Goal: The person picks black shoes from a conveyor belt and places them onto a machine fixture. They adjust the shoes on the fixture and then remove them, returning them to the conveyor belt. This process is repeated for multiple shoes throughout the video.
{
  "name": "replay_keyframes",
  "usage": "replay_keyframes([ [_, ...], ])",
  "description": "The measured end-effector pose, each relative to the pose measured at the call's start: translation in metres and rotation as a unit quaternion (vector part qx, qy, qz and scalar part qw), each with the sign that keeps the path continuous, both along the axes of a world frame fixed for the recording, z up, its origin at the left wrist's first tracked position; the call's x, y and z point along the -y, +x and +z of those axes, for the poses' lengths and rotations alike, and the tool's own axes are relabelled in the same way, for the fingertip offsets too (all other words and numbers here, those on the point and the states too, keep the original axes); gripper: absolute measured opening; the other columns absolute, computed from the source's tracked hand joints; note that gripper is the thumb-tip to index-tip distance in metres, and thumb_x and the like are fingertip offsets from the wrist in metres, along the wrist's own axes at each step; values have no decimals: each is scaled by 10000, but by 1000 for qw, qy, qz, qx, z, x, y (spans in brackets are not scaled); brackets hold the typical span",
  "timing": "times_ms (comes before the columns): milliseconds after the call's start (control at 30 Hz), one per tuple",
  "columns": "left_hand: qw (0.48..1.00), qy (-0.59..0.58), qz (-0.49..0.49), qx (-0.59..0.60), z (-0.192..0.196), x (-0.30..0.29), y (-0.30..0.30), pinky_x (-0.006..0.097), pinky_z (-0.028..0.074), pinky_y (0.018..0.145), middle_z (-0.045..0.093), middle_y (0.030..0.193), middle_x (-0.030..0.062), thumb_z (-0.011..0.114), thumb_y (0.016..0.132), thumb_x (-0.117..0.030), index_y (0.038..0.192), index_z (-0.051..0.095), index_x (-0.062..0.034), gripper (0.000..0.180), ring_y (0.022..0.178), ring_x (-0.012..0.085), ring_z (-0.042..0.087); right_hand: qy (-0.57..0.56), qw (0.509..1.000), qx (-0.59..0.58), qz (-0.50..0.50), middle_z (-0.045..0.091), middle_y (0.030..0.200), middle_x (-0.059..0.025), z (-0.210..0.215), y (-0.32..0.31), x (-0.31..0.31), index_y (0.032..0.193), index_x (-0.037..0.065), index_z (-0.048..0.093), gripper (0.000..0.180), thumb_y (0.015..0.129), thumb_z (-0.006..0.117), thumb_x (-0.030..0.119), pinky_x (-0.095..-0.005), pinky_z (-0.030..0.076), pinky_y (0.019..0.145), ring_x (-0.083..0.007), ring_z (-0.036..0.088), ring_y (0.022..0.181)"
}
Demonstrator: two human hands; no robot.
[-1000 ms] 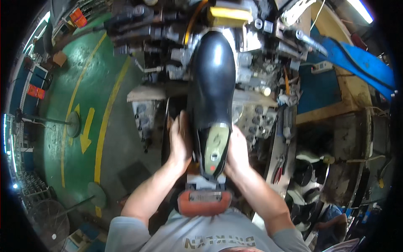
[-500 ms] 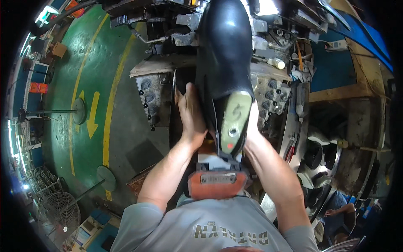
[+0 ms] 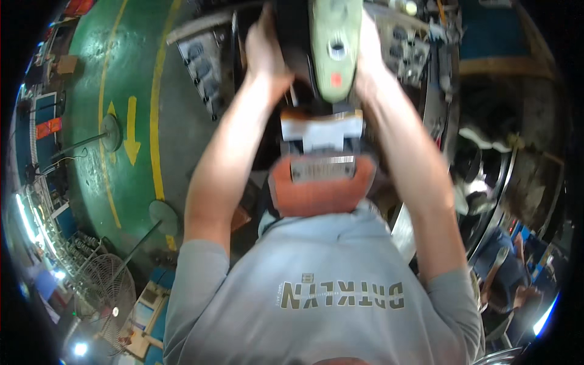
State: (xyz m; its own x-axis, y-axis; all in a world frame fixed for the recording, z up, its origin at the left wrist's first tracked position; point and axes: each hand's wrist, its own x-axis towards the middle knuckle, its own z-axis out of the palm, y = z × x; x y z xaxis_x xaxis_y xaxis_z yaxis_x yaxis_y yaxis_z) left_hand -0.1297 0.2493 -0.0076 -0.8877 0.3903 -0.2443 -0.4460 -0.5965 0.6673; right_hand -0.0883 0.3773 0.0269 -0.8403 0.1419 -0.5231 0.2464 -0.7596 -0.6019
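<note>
At the top of the head view both my hands grip a black shoe upper [image 3: 292,36] mounted on a pale green last [image 3: 333,48]. My left hand [image 3: 264,52] clasps its left side and my right hand [image 3: 368,52] clasps its right side. The heel end of the last faces me, with a round metal socket and a small red mark on it. The toe end runs out of the picture. Just below the shoe sits an orange machine pad [image 3: 322,188] with a ribbed metal plate [image 3: 322,167], close to my chest.
Machine parts [image 3: 204,67] stand behind my left arm. To the left lies a green floor [image 3: 91,97] with yellow lines and arrows, round-based stands [image 3: 109,131] and a floor fan [image 3: 106,292]. A cluttered dark bench area [image 3: 486,158] runs down the right.
The view has tipped down toward my chest. The shoe and both hands have shifted to the top edge, and most of the black upper has left the picture. Both hands keep their grip.
</note>
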Motion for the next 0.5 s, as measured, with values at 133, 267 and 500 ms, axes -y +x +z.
replay_keyframes([
  [133, 997, 52, -49, 9, 17, -4, 9, 416, 493, 941, 636, 1198, 114, 450, 969, -373, 1255, 576, -76, 430, 1082, 261, 614, -48, 983, -176, -12, 690, 1015, -100, -5, -13, -1, 1085, 70, 629, 368, 996, 403, 346, -393, 533, 828, -229, 656, 876],
  [267, 998, 14, -53, 44, 28, -6, 8, 420, 486, 970, 648, 1178, 104, 386, 999, -383, 1243, 593, -82, 439, 1097, 259, 612, -63, 976, -206, -22, 689, 1019, -103, -13, -15, 4, 1119, 59, 615, 424, 1016, 339, 363, -394, 544, 809, -237, 660, 870],
  [500, 999, -14, -46, -3, 39, -8, 19, 454, 445, 1018, 588, 1285, 116, 304, 1011, -443, 1319, 526, -75, 529, 1180, 282, 560, -84, 967, -240, -27, 662, 1148, -138, -16, -11, 9, 1248, 21, 570, 529, 1036, 268, 399, -423, 506, 929, -276, 645, 1000],
])
